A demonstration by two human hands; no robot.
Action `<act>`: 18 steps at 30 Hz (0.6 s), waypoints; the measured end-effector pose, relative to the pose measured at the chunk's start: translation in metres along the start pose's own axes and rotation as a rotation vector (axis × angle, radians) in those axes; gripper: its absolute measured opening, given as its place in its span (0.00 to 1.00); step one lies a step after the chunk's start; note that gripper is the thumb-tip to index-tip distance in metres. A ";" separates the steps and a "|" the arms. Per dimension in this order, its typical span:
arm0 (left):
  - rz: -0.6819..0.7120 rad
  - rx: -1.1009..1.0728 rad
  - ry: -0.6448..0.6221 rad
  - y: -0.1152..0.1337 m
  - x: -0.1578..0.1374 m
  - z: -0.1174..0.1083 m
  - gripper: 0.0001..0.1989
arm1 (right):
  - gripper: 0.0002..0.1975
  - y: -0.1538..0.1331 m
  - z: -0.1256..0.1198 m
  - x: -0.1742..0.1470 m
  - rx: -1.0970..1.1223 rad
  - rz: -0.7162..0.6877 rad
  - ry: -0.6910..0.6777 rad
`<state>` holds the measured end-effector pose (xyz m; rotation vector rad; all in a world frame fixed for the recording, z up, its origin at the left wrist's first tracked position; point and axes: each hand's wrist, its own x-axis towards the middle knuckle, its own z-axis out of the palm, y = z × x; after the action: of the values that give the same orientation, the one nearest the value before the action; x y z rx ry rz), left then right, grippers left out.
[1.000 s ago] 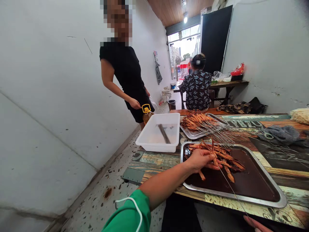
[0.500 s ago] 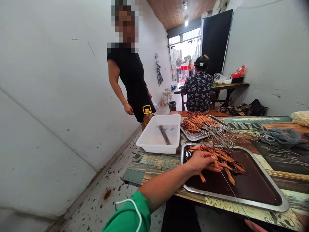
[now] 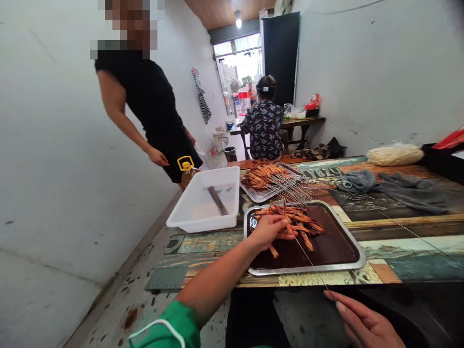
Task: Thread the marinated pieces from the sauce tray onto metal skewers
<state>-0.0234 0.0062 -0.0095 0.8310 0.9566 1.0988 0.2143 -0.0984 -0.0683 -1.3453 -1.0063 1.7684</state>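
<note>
Above the sauce-filled near tray (image 3: 337,267) on the desk (image 3: 217,241), the left hand (image 3: 270,231) pinches a reddish-brown meat-like strip (image 3: 289,226) between thumb and fingers. Right of it and nearer, past the desk's near edge, the right hand (image 3: 366,321) holds the end of a thin metal skewer (image 3: 308,256), its grip narrow too. The skewer runs up to the strip; how deeply it is threaded is hidden by the fingers, so this one seems only part done.

Beyond, on the far tray (image 3: 259,197), lies a thick heap of similar strips (image 3: 263,174) with metal shafts (image 3: 300,188) fanning out to the right. These look like the finished ones, and they make up a good share of the whole.

What seems left is the smaller pile of loose strips (image 3: 308,220) in the near tray, gathered toward its far left, with bare dark sauce on the right. Bare skewers (image 3: 217,200) lie bunched in the white plastic bin (image 3: 206,224) to the left, apparently unused. Judging by the two piles, the work looks past halfway, though overlapping pieces prevent a count.
</note>
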 end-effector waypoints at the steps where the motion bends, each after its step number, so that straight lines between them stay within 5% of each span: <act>1: -0.005 0.009 0.005 0.000 0.000 0.000 0.13 | 0.21 -0.002 0.003 -0.002 0.013 -0.001 0.004; 18: -0.019 0.045 0.040 0.004 -0.004 0.001 0.12 | 0.23 -0.005 0.014 -0.006 -0.027 -0.136 -0.098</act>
<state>-0.0241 0.0035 -0.0044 0.8380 1.0241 1.0846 0.2027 -0.1037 -0.0585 -1.1868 -1.1512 1.7373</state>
